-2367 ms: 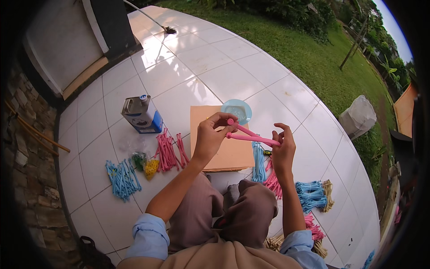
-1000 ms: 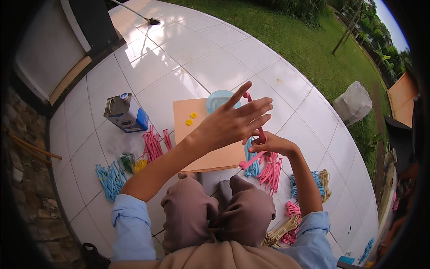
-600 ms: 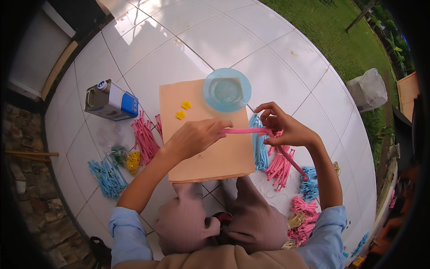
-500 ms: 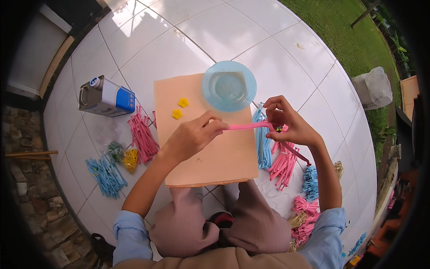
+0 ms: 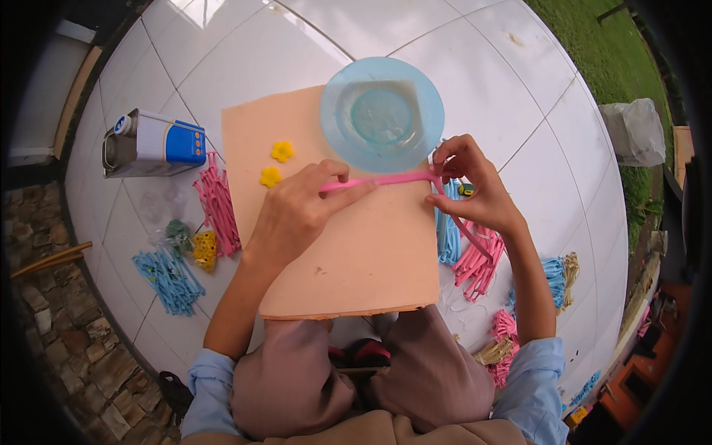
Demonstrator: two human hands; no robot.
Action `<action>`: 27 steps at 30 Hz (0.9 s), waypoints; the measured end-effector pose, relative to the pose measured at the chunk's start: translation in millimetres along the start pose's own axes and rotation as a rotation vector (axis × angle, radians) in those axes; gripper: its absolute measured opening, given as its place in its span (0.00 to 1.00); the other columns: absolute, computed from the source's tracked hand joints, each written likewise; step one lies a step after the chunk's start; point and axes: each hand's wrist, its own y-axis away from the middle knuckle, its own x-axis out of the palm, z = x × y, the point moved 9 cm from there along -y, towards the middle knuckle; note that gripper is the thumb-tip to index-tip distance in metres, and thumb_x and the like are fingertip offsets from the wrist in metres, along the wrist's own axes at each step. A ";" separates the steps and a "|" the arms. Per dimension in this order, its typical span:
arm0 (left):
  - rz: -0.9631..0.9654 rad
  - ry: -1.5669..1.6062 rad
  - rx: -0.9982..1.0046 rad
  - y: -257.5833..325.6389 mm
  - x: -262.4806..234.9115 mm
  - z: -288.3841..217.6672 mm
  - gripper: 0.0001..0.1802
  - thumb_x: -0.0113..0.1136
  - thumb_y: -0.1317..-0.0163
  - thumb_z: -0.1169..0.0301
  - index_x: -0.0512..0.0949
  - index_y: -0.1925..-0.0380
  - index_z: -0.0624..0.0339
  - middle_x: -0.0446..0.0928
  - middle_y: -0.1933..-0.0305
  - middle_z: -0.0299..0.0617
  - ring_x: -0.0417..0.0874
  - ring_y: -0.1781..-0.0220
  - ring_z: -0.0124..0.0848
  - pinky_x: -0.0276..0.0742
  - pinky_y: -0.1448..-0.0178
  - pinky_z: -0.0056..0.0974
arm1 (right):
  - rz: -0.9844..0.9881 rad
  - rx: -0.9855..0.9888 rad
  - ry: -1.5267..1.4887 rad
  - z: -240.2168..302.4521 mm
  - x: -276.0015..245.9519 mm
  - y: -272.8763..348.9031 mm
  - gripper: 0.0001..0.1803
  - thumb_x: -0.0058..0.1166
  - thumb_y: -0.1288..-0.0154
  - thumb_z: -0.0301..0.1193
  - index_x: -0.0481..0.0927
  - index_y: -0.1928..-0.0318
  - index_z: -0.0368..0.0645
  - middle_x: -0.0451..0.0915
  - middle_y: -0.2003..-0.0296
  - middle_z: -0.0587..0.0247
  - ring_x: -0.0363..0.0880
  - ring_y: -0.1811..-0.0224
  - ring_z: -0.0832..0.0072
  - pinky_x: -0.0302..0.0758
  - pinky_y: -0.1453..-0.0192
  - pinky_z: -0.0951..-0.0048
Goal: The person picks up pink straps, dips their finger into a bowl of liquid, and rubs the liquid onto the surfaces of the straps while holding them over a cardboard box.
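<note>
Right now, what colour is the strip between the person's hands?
The strip is pink, best seen in the head view.

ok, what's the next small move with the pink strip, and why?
I'd probably lower the pink strip onto the peach board: the left hand and right hand hold it nearly straight over the board, with two yellow flowers lying there near the left hand.

strip [image 5: 400,179]: pink | board [image 5: 348,267]: peach | plate [image 5: 337,111]: translucent blue | flowers [image 5: 282,151]: yellow

Whitish sack [image 5: 634,132], green lawn [image 5: 593,55]
</note>
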 end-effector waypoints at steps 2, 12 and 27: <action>-0.011 0.012 -0.043 0.0 0.2 3.1 0.20 0.65 0.62 0.72 0.82 0.62 0.51 0.72 0.65 0.40 0.80 0.67 0.34 0.79 0.66 0.35 | -0.058 -0.107 0.024 -1.0 -1.7 2.0 0.25 0.67 0.55 0.29 0.68 0.58 0.41 0.71 0.62 0.65 0.74 0.60 0.75 0.72 0.52 0.71; -0.044 0.039 -0.056 3.5 4.2 6.8 0.20 0.66 0.62 0.72 0.82 0.63 0.51 0.71 0.65 0.40 0.79 0.68 0.34 0.78 0.66 0.36 | -0.201 -0.483 0.161 7.7 4.3 13.5 0.32 0.74 0.64 0.34 0.70 0.57 0.42 0.72 0.62 0.62 0.72 0.60 0.69 0.70 0.51 0.68; -0.047 0.083 -0.076 6.4 5.0 11.9 0.19 0.64 0.62 0.73 0.82 0.63 0.51 0.71 0.67 0.39 0.79 0.67 0.33 0.78 0.65 0.34 | -0.083 -0.217 1.045 50.7 10.4 -9.4 0.42 0.67 0.65 0.49 0.68 0.42 0.67 0.56 0.46 0.60 0.55 0.45 0.57 0.58 0.40 0.55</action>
